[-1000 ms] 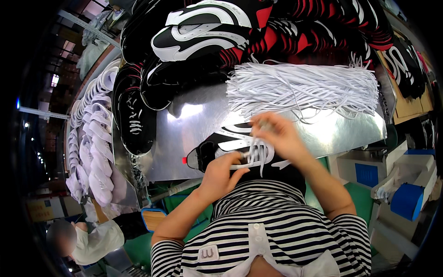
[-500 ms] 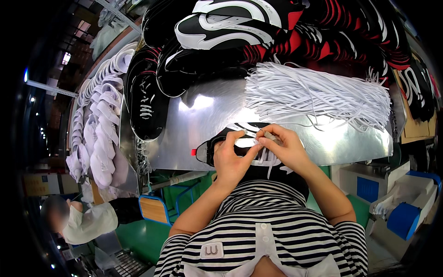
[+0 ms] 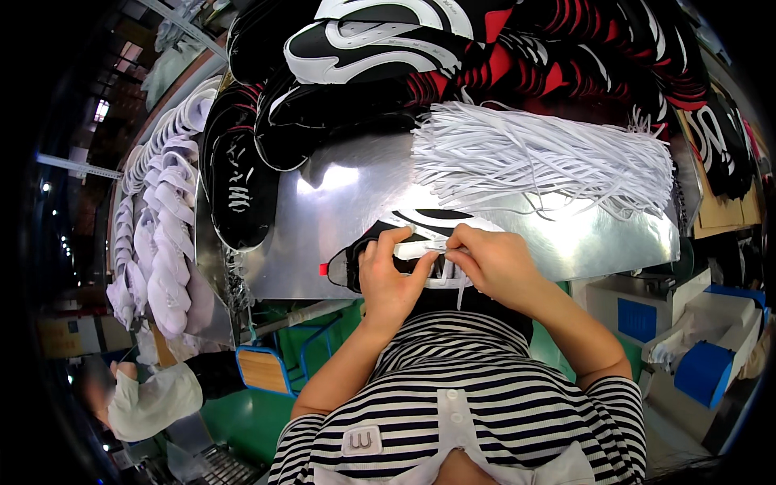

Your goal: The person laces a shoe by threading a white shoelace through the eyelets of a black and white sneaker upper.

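Note:
A black-and-white shoe upper [image 3: 436, 218] with a red heel tab lies at the near edge of the metal table, its heel to the left. My left hand [image 3: 388, 279] is closed on the upper beside its opening, thumb and forefinger at a white strip. Pinched between the thumb and fingers of my right hand [image 3: 489, 260] is a white shoelace [image 3: 461, 293], right next to my left thumb. One lace end hangs toward me across the eyelet area. My fingers hide part of the lacing.
A thick bundle of white shoelaces [image 3: 541, 162] lies on the metal table [image 3: 323, 218] beyond my hands. Black, red and white shoe uppers [image 3: 372, 56] are heaped at the back. White shoe parts [image 3: 166, 267] stand in rows at left, and a person [image 3: 153, 400] is at lower left.
My right hand's fingers have closed down nearer the upper, at the lace by my left thumb. My left hand keeps its hold. The whole view has shifted slightly.

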`<state>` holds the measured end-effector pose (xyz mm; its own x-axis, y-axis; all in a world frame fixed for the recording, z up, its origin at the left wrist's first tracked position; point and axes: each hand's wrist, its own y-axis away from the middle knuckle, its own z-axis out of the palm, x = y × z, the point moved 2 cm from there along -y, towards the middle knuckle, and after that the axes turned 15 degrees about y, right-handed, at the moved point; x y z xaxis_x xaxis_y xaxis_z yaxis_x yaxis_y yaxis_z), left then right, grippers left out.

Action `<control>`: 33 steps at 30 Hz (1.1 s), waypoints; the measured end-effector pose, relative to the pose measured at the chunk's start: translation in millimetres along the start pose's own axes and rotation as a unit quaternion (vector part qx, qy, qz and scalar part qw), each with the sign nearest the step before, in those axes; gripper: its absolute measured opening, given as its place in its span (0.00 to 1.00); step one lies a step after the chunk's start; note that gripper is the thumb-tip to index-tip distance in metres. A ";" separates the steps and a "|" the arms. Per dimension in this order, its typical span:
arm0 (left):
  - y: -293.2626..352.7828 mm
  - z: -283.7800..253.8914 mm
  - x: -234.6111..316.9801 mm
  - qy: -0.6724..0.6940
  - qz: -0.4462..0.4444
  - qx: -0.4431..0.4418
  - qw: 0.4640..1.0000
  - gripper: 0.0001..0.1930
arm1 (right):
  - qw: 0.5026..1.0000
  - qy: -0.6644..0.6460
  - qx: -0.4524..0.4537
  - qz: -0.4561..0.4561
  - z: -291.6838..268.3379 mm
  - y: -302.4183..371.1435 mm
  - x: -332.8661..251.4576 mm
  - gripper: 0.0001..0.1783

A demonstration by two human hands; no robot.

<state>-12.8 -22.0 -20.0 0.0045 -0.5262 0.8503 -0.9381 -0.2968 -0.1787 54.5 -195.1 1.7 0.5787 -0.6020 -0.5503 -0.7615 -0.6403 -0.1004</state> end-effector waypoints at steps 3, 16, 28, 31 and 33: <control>4.5 2.3 -10.8 0.062 -0.014 0.011 0.998 0.21 | 0.998 0.057 -0.037 -0.017 -1.5 -7.2 -3.6 0.07; -7.1 -0.7 -19.2 0.387 -0.164 -0.018 0.907 0.16 | 0.992 0.113 -0.043 0.022 4.9 -18.0 -6.6 0.11; -25.5 -31.4 -18.3 0.475 -0.182 -0.186 0.841 0.27 | 0.964 -0.063 0.210 0.150 40.4 0.3 33.7 0.11; -22.2 -46.7 -16.6 0.415 -0.200 -0.184 0.868 0.24 | 0.963 -0.087 0.208 0.147 45.4 -7.9 36.3 0.11; -14.3 -42.7 4.2 0.267 -0.171 -0.151 0.936 0.19 | 0.945 -0.211 0.190 0.162 45.2 -8.1 44.2 0.12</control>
<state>-14.1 14.0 7.3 0.2248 0.0551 0.9729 -0.9687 -0.0949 0.2292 73.1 -194.9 -59.3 0.1902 -0.4409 -0.8772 -0.9751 -0.1887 -0.1165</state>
